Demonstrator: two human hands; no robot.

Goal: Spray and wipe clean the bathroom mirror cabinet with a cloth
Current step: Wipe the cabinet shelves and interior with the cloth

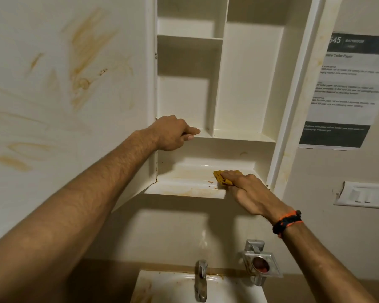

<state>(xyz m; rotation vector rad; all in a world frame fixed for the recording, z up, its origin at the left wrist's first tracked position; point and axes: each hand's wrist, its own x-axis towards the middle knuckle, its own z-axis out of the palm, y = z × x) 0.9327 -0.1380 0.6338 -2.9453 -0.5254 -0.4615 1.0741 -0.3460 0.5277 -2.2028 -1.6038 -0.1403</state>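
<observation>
The white mirror cabinet (219, 84) stands open, its empty shelves facing me. Its door (64, 95) swings out to the left, the inner face smeared with orange-brown streaks. My left hand (173, 134) grips the front edge of the middle shelf, fingers curled over it. A folded yellow cloth (222, 179) lies on the stained bottom shelf (184, 184). My right hand (247, 189) presses down on the cloth with straight fingers. An orange and black band sits on that wrist. No spray bottle is in view.
Below the cabinet are a stained white sink (173, 287) with a metal tap (200, 278) and a metal soap holder (259, 263) on the wall. A printed notice (348, 88) and a switch plate (363, 195) hang on the right wall.
</observation>
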